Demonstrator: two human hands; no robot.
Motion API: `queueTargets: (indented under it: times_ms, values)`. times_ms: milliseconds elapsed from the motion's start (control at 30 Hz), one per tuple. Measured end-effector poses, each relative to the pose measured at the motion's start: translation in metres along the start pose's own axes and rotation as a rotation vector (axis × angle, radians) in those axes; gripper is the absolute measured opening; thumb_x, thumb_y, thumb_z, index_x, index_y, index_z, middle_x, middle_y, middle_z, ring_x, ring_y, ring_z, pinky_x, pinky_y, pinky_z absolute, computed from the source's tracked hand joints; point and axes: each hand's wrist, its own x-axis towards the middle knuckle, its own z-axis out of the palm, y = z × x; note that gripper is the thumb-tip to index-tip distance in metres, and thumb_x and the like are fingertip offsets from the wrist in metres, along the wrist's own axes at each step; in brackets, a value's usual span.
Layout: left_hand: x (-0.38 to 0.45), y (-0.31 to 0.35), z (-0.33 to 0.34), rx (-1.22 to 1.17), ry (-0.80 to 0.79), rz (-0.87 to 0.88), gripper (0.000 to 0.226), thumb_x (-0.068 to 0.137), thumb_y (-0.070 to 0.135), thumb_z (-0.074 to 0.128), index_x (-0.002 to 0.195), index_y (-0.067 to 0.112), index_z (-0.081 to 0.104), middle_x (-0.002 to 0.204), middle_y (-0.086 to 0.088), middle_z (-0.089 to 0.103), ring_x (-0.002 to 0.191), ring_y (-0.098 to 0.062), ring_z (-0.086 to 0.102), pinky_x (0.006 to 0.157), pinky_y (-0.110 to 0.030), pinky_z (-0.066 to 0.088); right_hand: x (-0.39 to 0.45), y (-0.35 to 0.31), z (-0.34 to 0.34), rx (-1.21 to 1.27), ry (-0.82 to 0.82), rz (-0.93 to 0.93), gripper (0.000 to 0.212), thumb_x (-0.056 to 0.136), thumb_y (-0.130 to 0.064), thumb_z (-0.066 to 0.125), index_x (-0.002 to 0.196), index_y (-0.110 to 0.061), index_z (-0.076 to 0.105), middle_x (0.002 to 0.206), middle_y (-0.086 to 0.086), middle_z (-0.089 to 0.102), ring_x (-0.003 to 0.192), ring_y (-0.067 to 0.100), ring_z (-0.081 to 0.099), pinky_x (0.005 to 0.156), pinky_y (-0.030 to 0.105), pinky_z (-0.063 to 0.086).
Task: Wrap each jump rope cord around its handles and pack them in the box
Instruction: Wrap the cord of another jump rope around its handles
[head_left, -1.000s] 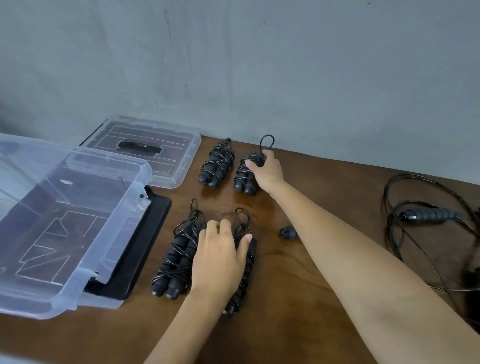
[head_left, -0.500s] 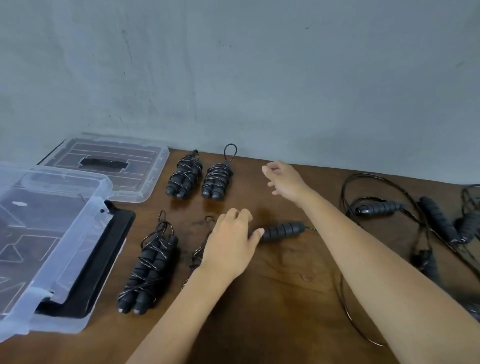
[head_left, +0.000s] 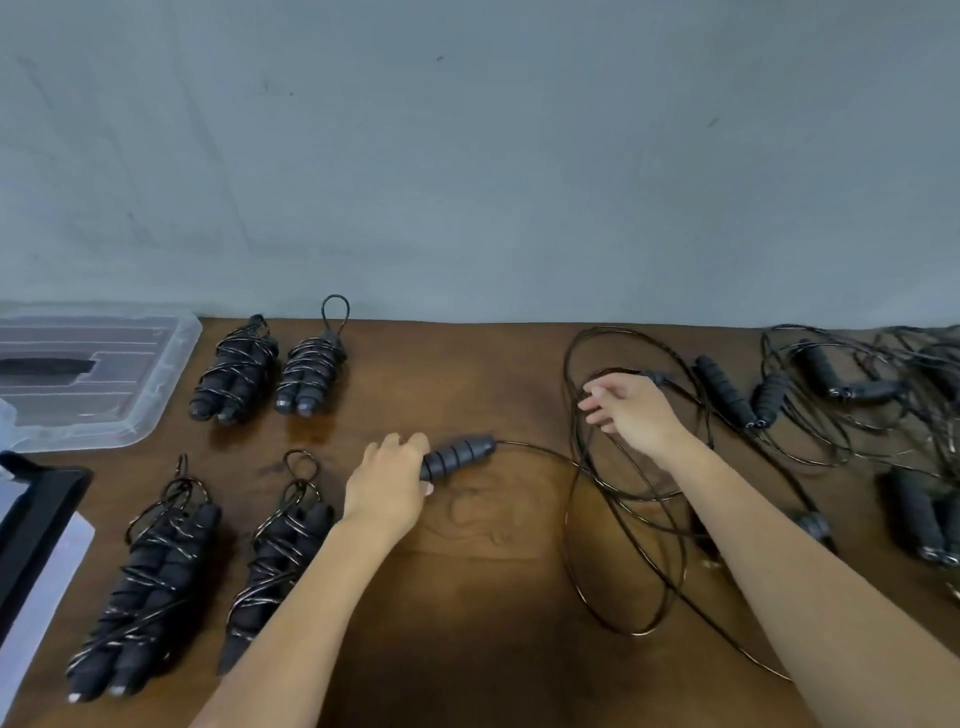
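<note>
handle (head_left: 457, 456) in left hand (head_left: 387, 491) grip, cord (head_left: 540, 452) trailing right

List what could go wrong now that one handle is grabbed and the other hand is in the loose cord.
1. The left hand grips a handle whose loose cord overlaps the unwrapped ropes to the right; pulling may drag or knot them.
2. The right hand reaches into the loops, so fingers could snag.
3. The nearest wrapped bundle lies by the left forearm and may get knocked.
</note>
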Motion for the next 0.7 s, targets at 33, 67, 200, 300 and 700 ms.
queueTargets:
  times_ms: [33,67,200,300,700]
  values:
    - [0.001,-0.001,0.001,-0.028,0.027,0.007,0.036,0.097,0.024,0.073,0.129,0.024,0.056,0.118,-0.003,0.055,0.116,-0.03,0.052,0.091,-0.049,0.053,-0.002,0.004,-0.007,0.002,0.016,0.006,0.025,0.108,-0.019,0.048,0.12,-0.011,0.068,0.101,0.002,0.076,0.09,0.02,0.072,0.075,0.027,0.056]
    - [0.002,0.0,0.0,-0.069,0.06,0.02,0.035,0.095,0.023,0.075,0.126,0.025,0.059,0.115,-0.001,0.056,0.113,-0.029,0.054,0.09,-0.049,0.053,-0.003,0.008,-0.013,-0.004,0.027,0.006,0.025,0.108,-0.019,0.048,0.119,-0.011,0.069,0.101,0.002,0.076,0.09,0.02,0.072,0.075,0.027,0.057]
    - [0.004,0.016,-0.017,-0.413,0.192,0.051,0.031,0.088,0.019,0.084,0.111,0.027,0.064,0.105,0.008,0.065,0.097,-0.016,0.062,0.083,-0.03,0.049,-0.004,0.019,-0.044,-0.017,0.076,-0.001,0.021,0.107,-0.02,0.049,0.117,-0.016,0.068,0.1,-0.002,0.076,0.087,0.016,0.073,0.075,0.027,0.058]
    - [0.003,0.04,-0.037,-0.719,0.284,0.074,0.029,0.083,0.017,0.088,0.101,0.028,0.068,0.099,0.013,0.073,0.09,-0.004,0.067,0.078,-0.021,0.048,-0.004,0.025,-0.07,0.0,0.126,0.006,0.022,0.108,-0.018,0.049,0.119,-0.015,0.068,0.102,0.001,0.076,0.086,0.015,0.073,0.073,0.024,0.056]
    - [0.019,0.115,-0.073,-1.373,0.355,0.156,0.004,0.105,0.023,0.062,0.108,0.024,0.065,0.109,0.001,0.066,0.107,-0.021,0.066,0.101,-0.048,0.058,-0.006,0.043,-0.122,0.049,0.151,-0.002,0.021,0.106,-0.019,0.053,0.12,-0.015,0.069,0.099,-0.003,0.077,0.085,0.013,0.074,0.078,0.027,0.059]
